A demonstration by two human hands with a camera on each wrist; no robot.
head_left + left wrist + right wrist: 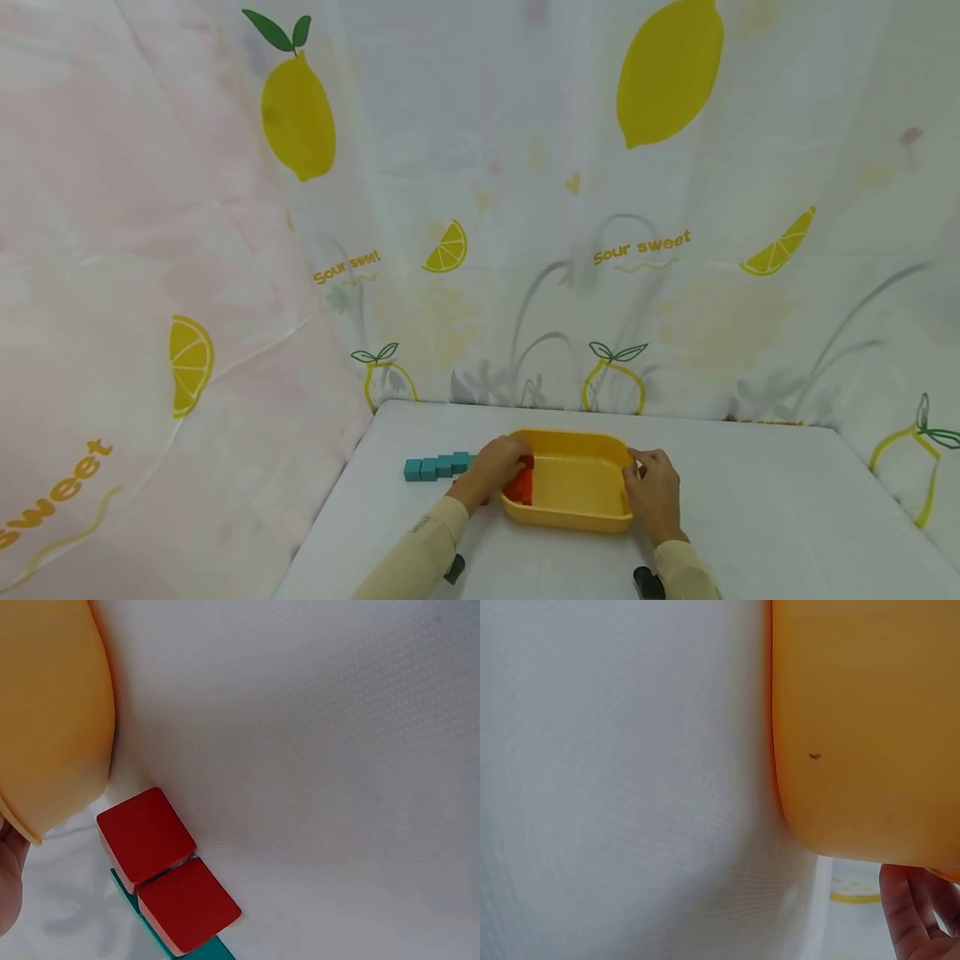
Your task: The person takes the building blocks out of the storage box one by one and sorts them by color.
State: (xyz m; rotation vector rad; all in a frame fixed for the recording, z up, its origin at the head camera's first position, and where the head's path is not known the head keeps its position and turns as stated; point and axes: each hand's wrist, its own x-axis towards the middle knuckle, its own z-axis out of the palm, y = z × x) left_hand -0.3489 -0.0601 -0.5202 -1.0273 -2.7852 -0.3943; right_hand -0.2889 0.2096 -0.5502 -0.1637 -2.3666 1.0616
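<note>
The yellow tray (581,483) stood upright on the white table (750,500), between the two hands of the person. The left hand (497,465) lay across the left rim, with its fingers down inside, close at the red blocks (523,485) which were gathered at that end. Whether these fingers pinched a block or only touched one, I could not tell, because the hand itself covered the place. The right hand (658,493) held the opposite rim near its far corner in a narrow pinch of thumb and fingers. Outside the tray, the left wrist view showed two red blocks (148,838) side by side on the table, just beside the tray wall; a row of teal blocks (428,469) stretched to the left, partly hidden by the left arm. In my judgement, the main danger was on this crowded left side: if the forearm sank too low, it could push the outer blocks out of their order. A block could also slip or knock its neighbours, because the space at that end of the tray was tight. Finally, if the right hand pulled too strongly on its corner, the tray could turn or slide, and the gathered blocks could shift.
</note>
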